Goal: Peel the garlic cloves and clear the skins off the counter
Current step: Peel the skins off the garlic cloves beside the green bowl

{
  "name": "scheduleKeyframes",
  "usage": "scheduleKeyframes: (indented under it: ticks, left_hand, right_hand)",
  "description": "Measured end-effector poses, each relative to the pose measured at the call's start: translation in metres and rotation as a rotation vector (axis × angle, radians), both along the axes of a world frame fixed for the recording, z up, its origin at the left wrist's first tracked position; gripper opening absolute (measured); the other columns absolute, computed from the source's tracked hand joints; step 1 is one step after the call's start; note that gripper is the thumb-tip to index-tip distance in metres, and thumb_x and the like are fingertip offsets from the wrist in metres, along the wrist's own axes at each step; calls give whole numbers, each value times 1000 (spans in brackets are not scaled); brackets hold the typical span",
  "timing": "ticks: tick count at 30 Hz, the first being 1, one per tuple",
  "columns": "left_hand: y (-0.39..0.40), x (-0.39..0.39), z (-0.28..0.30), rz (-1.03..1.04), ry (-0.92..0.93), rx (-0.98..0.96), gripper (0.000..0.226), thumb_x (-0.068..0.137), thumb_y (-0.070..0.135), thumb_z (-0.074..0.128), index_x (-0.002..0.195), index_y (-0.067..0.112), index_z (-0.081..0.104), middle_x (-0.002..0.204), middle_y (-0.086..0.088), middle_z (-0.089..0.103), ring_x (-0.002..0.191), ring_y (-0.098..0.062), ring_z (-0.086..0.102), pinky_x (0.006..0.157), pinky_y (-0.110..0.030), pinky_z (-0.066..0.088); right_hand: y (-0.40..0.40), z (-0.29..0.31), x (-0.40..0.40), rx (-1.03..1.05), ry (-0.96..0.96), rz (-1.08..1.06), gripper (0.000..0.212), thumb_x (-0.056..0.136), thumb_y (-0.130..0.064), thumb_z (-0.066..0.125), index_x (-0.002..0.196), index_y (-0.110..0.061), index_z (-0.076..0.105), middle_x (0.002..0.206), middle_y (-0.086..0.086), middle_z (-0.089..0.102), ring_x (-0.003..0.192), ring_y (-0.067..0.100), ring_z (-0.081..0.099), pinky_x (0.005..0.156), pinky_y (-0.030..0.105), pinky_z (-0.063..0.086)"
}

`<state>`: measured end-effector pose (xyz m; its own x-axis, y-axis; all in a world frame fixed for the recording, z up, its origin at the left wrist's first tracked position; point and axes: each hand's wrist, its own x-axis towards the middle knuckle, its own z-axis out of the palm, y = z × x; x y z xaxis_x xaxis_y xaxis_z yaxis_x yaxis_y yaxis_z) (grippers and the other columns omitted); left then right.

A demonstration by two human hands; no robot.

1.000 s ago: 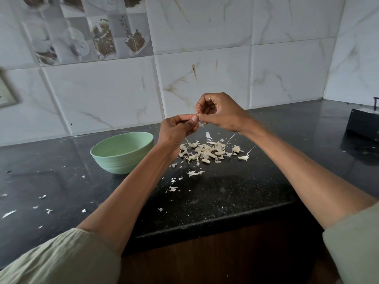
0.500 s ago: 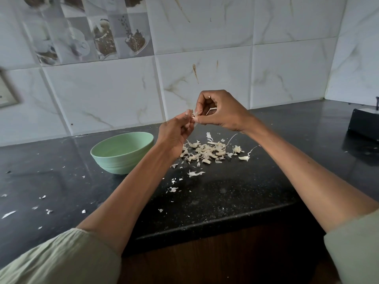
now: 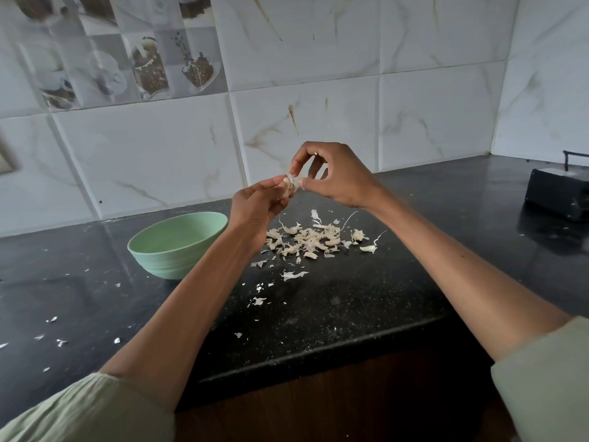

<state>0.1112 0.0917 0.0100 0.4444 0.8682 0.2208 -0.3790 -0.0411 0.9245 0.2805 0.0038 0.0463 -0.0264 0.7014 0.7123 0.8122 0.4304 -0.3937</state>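
Fingers (image 3: pixel 298 169) of the right hand (image 3: pixel 334 177) pinch a flap of skin on the garlic clove (image 3: pixel 287 186), which the left hand (image 3: pixel 255 208) grips above the counter (image 3: pixel 366 301). Peeling looks well along (judging by the heap of skins (image 3: pixel 312 240) below). Clearing hasn't begun: scraps lie scattered, beside the green bowl (image 3: pixel 175 247) too.

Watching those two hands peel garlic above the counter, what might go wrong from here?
The garlic clove, pinched between left hand and right hand, may slip and drop into the skin pile, hiding among the scraps. Loosened skin may flutter wide: flakes already lie scattered far left, and some near the counter edge might fall off during clearing.
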Motion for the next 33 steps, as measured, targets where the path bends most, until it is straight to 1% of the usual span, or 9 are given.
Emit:
scheduleKeyframes:
  ticks: [3, 6, 9, 12, 14, 16, 18, 23, 33]
  left_hand:
    - [1, 0, -2, 32, 45, 56, 8, 93, 0, 75, 101, 1, 77, 94, -13, 80, 81, -18, 72, 79, -24, 61]
    - [0, 0, -3, 38, 90, 149, 6, 93, 8, 78, 95, 2, 78, 87, -12, 79, 77, -16, 72, 81, -25, 61]
    - [-1, 2, -4, 83, 136, 228, 12, 94, 9, 78, 101, -1, 78, 85, -12, 78, 77, -14, 72, 78, -23, 60]
    - [-2, 2, -4, 126, 161, 280, 16, 92, 11, 81, 103, 0, 80, 86, -13, 79, 76, -13, 72, 77, -22, 60]
    - [-3, 2, -4, 160, 186, 323, 16, 90, 15, 84, 100, 3, 81, 87, -13, 80, 76, -15, 73, 78, -23, 61]
    - [-5, 2, -3, 186, 193, 348, 15, 88, 15, 86, 98, 4, 82, 86, -13, 80, 76, -16, 74, 79, -24, 63]
    - [-7, 2, -3, 210, 189, 353, 14, 88, 12, 85, 97, 2, 82, 84, -14, 80, 75, -17, 75, 79, -25, 63]
    - [-6, 1, -3, 276, 207, 379, 7, 90, 11, 82, 94, 5, 83, 80, -10, 80, 76, -19, 78, 76, -25, 63]
    - [-11, 2, -2, 341, 246, 396, 5, 88, 10, 83, 89, 6, 83, 74, -8, 79, 71, -21, 78, 74, -29, 65]
  right_hand:
    - [0, 0, -2, 5, -20, -11, 18, 85, -10, 80, 98, -19, 72, 98, -11, 74, 77, 11, 68, 68, 11, 46]
    - [2, -1, -1, -4, -45, -45, 14, 87, -15, 82, 96, -22, 73, 96, -12, 75, 77, 10, 67, 68, 11, 47]
    - [4, -2, 1, -3, -46, -77, 11, 88, -20, 83, 95, -23, 75, 93, -14, 74, 74, 8, 66, 67, 12, 48]
    - [4, -2, -1, 16, -45, -82, 13, 86, -11, 81, 95, -19, 75, 90, -14, 74, 72, 7, 66, 66, 11, 47]
    - [4, -3, -2, 26, -48, -88, 15, 84, -6, 77, 93, -18, 74, 87, -12, 75, 71, 9, 66, 66, 17, 51]
    - [5, -4, -2, 25, -56, -96, 17, 82, -6, 75, 91, -20, 73, 85, -10, 75, 70, 12, 67, 69, 29, 57]
    - [5, -4, -2, 17, -63, -96, 18, 80, -7, 75, 91, -21, 72, 84, -9, 75, 71, 13, 68, 72, 36, 59]
    - [5, -4, -3, 24, -51, -95, 19, 79, -7, 77, 92, -20, 72, 85, -9, 75, 71, 12, 68, 73, 36, 60]
    - [6, -6, -5, 12, -40, -108, 17, 79, -13, 79, 89, -24, 70, 84, -10, 75, 69, 14, 68, 71, 43, 59]
